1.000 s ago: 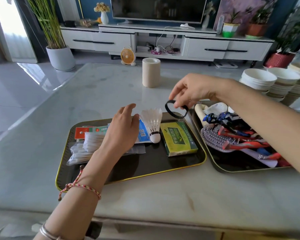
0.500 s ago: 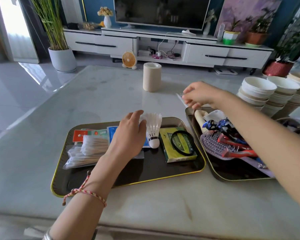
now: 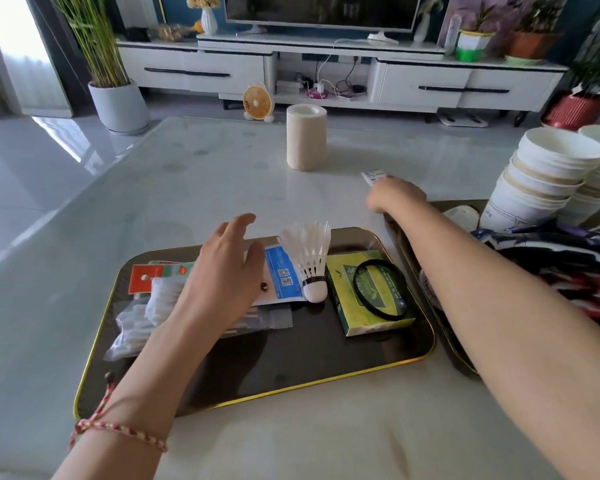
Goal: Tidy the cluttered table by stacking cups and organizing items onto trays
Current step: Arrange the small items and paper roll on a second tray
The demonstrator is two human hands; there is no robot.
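Reaching past a tray point(image 3: 291, 362) to a white card point(image 3: 373, 175).
Left hand point(image 3: 227, 271) is hovering open; right hand point(image 3: 397, 195) is hiding its grip near stacked cups point(image 3: 548, 178).

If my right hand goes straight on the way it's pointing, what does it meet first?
Probably the small white printed item on the table just beyond the right hand; whether they already touch is unclear.

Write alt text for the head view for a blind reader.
A person's right hand reaches to a white card on the table; the left hand is over a dark tray holding a shuttlecock, a green box with a black band on it, and packets. Stacked cups stand at right.
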